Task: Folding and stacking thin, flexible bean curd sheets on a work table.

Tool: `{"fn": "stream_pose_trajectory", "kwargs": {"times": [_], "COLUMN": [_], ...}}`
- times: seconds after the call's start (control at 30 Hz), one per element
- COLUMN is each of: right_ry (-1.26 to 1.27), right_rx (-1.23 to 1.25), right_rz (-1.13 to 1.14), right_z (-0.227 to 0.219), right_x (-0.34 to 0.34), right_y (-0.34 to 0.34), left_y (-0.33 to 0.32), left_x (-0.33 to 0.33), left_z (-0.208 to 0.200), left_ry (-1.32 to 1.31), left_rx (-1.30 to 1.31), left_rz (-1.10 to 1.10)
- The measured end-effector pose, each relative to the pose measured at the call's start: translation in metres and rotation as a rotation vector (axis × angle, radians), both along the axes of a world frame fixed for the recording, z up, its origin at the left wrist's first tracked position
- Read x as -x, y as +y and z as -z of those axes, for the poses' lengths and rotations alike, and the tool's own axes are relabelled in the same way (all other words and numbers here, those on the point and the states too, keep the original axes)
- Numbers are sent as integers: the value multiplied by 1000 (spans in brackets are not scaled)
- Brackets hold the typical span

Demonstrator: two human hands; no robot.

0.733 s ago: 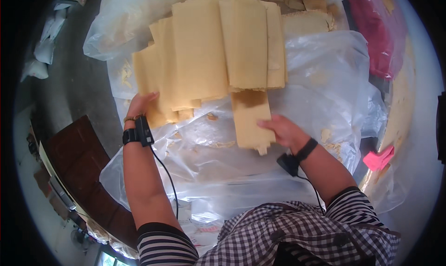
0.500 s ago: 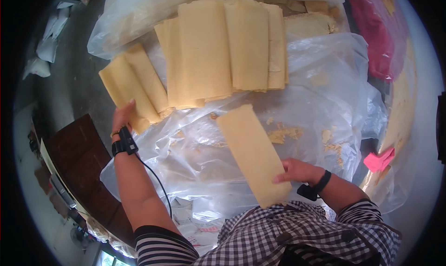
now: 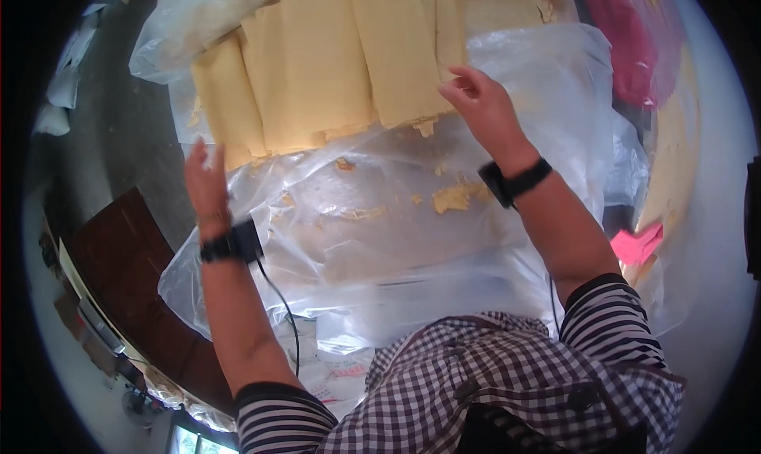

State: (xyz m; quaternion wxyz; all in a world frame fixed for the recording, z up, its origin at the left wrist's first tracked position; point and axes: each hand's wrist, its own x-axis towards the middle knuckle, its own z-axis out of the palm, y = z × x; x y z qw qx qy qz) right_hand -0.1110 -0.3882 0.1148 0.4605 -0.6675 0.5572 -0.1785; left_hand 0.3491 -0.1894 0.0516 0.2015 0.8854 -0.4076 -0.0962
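Panel (image 3: 127, 256) of dark brown at far left, beside grey floor (image 3: 123, 137). Next rightward, left hand (image 3: 208, 183): empty, with thumb and fingers moderately spread, tips upward, close to the lower left corner of the sheet row; contact with it not possible to tell. On the same wrist, black device (image 3: 247, 242). From upper left to upper centre, yellowish sheets (image 3: 325, 66), side by side and overlapping, with ragged lower edges, on translucent plastic sheeting (image 3: 380, 256). Below the row, loose scraps (image 3: 452, 198) of similar colour on the sheeting. At the right end of the row, right hand (image 3: 487, 113): empty, with fingers curled and a narrow gap between thumb and forefinger, tips just beside the rightmost sheets; touching or apart, not possible to tell. Around its wrist, dark band (image 3: 529, 180). Farther right, bright pink cloth (image 3: 636, 244) and, higher up, deep pink bundle (image 3: 622, 50) in clear plastic.

Blurred: left fingers. Cut off by the upper border: far ends of the tallest sheets. Hidden: lower layers under each overlap, and the surface beneath the sheeting. Cut off below: checked apron (image 3: 507, 375). Too small and dim to identify: objects along the lower left rim.
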Motion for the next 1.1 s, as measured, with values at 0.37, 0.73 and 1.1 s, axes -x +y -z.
{"fn": "stream_pose_trajectory", "kwargs": {"times": [0.37,0.73,1.1], "right_ry": [412,673,360], "right_rx": [-713,-483,-691], "right_rz": [-535,-664,-603], "right_z": [-110,-33,-81], "right_x": [263,280,367], "right_y": [268,302,380], "left_y": [247,283,344], "left_x": [259,272,310], "left_z": [-124,-59,-93], "left_ry": [319,440,556], "left_rx": [-724,-880,-1211], "left_rz": [890,674,604]}}
